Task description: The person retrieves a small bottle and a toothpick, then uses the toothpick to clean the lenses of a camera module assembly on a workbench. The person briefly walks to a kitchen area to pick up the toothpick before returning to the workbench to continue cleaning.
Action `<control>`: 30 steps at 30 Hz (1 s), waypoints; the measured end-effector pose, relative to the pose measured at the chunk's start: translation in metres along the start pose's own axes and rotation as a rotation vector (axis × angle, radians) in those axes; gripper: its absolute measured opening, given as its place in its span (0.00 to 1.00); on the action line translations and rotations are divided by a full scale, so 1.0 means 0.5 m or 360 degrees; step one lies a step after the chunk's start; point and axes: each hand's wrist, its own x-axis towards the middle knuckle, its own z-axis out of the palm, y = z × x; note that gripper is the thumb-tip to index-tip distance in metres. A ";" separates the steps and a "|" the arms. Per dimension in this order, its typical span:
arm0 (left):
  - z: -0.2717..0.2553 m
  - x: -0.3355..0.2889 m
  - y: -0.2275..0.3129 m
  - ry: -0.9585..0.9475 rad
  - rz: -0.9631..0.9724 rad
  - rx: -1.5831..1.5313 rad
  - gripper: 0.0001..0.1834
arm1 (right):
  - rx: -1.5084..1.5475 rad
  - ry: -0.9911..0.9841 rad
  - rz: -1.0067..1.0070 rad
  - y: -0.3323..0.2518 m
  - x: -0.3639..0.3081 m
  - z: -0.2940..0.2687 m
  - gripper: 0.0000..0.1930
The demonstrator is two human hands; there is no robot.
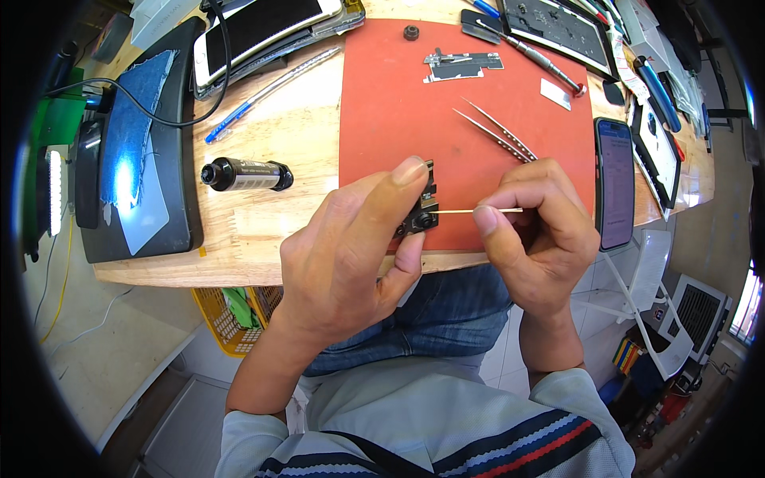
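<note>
My left hand [351, 247] is closed around a small black electronic part [426, 209], which looks like a phone component, with its upper end by my thumb. A thin wooden stick [458, 211] is pinched between the thumb and fingers of my right hand [542, 231]. Its left end meets the lower part of the black piece, and whether it carries cotton is too small to tell. Metal tweezers [502, 135] lie on the red mat [390, 119], just beyond my right hand. Farther back on the mat are a flat metal bracket [478, 64] and a small dark round piece [410, 33].
A black bottle [247, 174] lies on the wooden table left of the mat, with a blue pen [271, 95] behind it. A phone [613, 183] rests at the mat's right edge. A screwdriver [542, 65] and a white card [555, 93] lie at the back right.
</note>
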 end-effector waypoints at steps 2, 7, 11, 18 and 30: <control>0.002 0.001 -0.003 0.0013 -0.0011 -0.0005 0.48 | 0.0011 -0.0008 0.0034 -0.002 0.003 -0.003 0.05; 0.002 0.003 -0.005 0.0075 -0.0108 -0.0070 0.43 | 0.0165 0.0082 0.0120 -0.004 0.010 -0.007 0.04; 0.005 0.007 -0.001 0.0088 -0.0142 -0.0112 0.41 | 0.0146 0.0162 -0.0058 -0.034 0.042 -0.009 0.04; 0.002 -0.003 -0.010 0.0080 -0.0068 0.0057 0.38 | 0.0092 -0.0171 -0.0517 -0.130 0.133 0.057 0.05; 0.005 -0.010 -0.011 0.0061 -0.0087 0.0102 0.24 | -0.0130 -0.0244 -0.0698 -0.144 0.174 0.134 0.05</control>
